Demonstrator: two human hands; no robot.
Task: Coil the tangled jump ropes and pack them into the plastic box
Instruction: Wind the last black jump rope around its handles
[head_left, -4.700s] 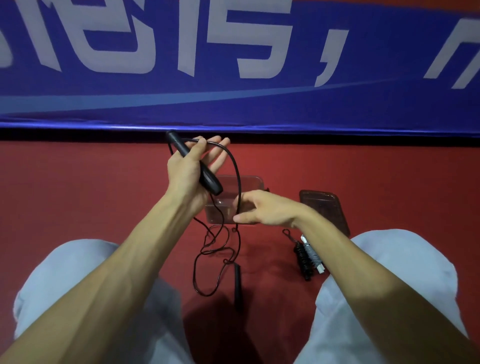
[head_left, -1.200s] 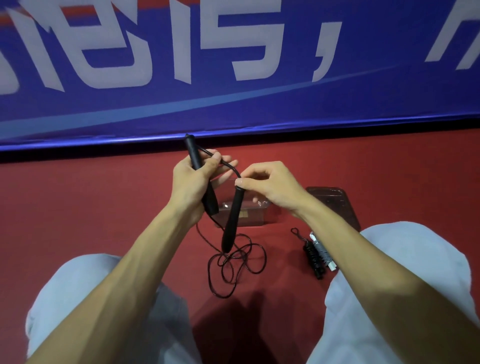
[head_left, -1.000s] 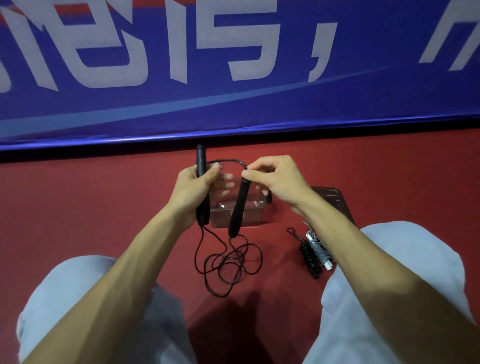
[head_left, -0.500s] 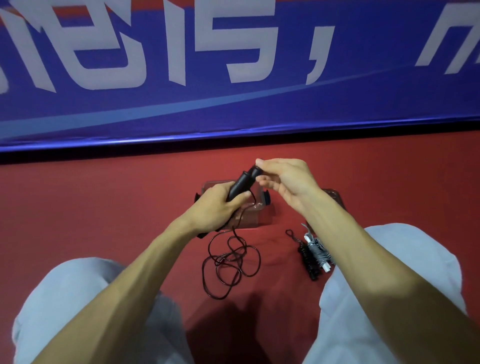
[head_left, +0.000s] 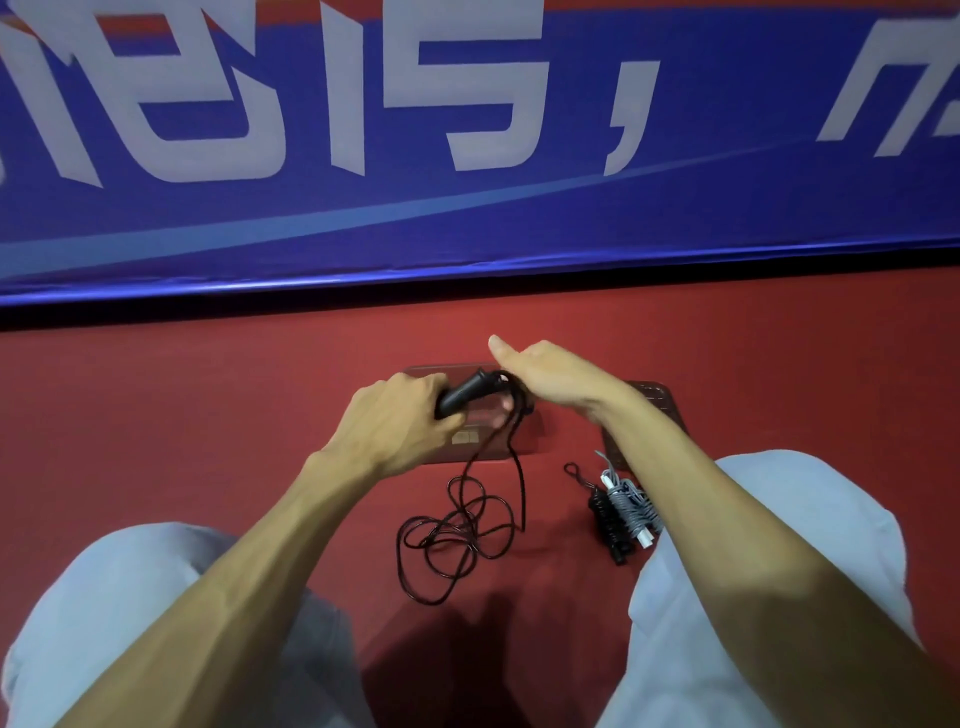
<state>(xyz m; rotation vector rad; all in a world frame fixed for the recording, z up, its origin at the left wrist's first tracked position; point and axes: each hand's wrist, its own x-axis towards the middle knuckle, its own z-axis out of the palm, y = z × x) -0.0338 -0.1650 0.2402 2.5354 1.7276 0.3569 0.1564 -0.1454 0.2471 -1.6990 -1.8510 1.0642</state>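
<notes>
Black rope handles held over the box, cord trailing down.
Left hand (head_left: 400, 423) curls tight round the black handles (head_left: 464, 396) above the clear plastic box (head_left: 525, 444). Right hand (head_left: 553, 378): thumb out, fingers hidden, grip unclear. Loose cord (head_left: 460, 527) lies tangled on the red floor (head_left: 208, 415); coiled ropes (head_left: 621, 512) lie near the lid (head_left: 662, 410).

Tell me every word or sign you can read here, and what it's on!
",": a big white comma on the blue banner.
Big white characters beside it: cut off by the picture's top edge, not readable whole.
A small pale label seen through the plastic box: too small to read.
The black jump rope gripped by the left hand: no writing visible.
</notes>
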